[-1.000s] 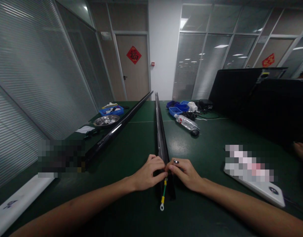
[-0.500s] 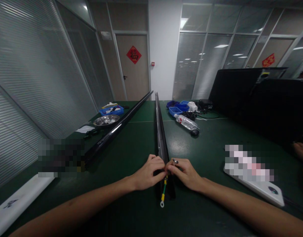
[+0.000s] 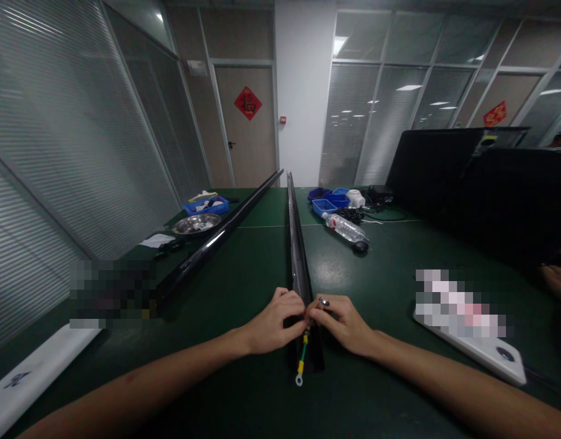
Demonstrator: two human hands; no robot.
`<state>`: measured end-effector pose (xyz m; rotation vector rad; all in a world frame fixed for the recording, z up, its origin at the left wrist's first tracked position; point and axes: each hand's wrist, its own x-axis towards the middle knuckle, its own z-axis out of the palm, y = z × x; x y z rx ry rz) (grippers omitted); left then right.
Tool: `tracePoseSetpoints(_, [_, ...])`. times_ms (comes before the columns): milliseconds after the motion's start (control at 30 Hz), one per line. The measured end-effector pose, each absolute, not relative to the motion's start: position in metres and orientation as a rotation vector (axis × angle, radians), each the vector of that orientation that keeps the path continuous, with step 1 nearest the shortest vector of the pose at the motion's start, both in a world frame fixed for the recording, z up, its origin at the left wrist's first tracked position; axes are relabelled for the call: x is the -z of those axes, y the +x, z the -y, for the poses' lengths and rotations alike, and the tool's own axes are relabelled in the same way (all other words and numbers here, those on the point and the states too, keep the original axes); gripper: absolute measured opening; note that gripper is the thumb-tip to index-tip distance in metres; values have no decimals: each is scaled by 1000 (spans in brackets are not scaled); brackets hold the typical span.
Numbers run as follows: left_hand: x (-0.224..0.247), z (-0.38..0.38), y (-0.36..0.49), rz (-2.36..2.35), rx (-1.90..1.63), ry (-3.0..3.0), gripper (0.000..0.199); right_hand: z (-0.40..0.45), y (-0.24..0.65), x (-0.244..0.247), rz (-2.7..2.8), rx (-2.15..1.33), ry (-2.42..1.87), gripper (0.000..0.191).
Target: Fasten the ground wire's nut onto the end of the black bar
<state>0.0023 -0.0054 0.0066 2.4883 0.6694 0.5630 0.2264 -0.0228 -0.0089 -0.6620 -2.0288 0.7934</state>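
Observation:
Both my hands meet over the near end of a long dark channel-shaped rail (image 3: 301, 268). From between them hangs a short green-and-yellow ground wire (image 3: 303, 352), its metal ring terminal pointing toward me. My left hand (image 3: 280, 320) is closed, thumb and fingers pinched at the wire's upper end. On the other side, my right hand (image 3: 342, 323), with a ring on one finger, is closed in a pinch at the same spot. The fingertips hide the wire's upper end and any small part there.
A second dark rail (image 3: 207, 247) lies to the left, beyond a white device (image 3: 42, 366). A metal bowl (image 3: 197, 224) and blue tray (image 3: 207, 207) stand behind it. At right are a plastic bottle (image 3: 345, 228), blue bins (image 3: 328, 201), a white device (image 3: 472, 344), and another person's hand (image 3: 557, 280).
The ring end of the wire has shifted very slightly to the left. My hands stay pinched at the same place.

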Motion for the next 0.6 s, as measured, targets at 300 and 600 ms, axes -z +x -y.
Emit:
tracePoseSetpoints(300, [-8,5,2,-688,-577,2493,16,23,226,10,2013,-768,-661,34])
tracePoseSetpoints(600, [-9,5,2,-686,-563,2483,20,22,226,8,2027,-790,-671,35])
